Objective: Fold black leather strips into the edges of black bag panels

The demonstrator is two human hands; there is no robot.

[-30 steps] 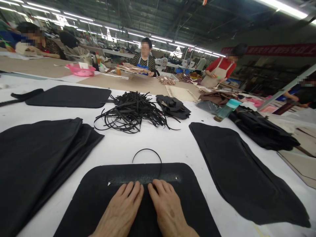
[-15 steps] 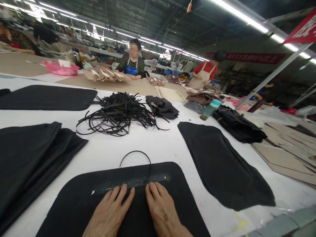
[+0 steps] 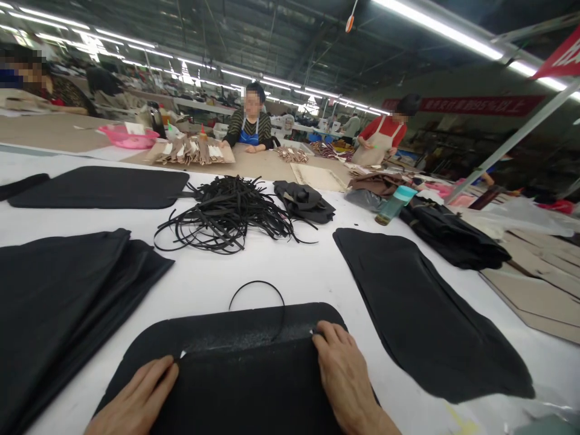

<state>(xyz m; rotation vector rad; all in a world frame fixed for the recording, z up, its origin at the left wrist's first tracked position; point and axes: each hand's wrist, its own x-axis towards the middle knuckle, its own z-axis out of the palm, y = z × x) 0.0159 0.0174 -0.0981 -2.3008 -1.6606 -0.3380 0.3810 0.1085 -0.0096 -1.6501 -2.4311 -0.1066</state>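
A black panel (image 3: 217,319) with rounded corners lies on the white table in front of me. A shiny, whitish smear runs across it, bordering the straight edge of a black sheet (image 3: 244,386) on top. My left hand (image 3: 140,393) has its fingers curled together at the left end of that edge, beside a small white mark (image 3: 183,354). At the right end, my right hand (image 3: 344,371) pinches the sheet by another white mark. Between them a thin black strip (image 3: 258,282) curves over the panel's far edge.
Beyond lies a tangled heap of black strips (image 3: 231,211). Black sheets (image 3: 58,290) are stacked left, and more black pieces (image 3: 426,308) lie right. A bottle with a turquoise lid (image 3: 395,205) stands farther back. Co-workers (image 3: 249,121) sit or stand across the table.
My hands have moved apart, from lying flat near the middle of the edge to its two ends, where their fingers have closed. The view has shifted slightly.
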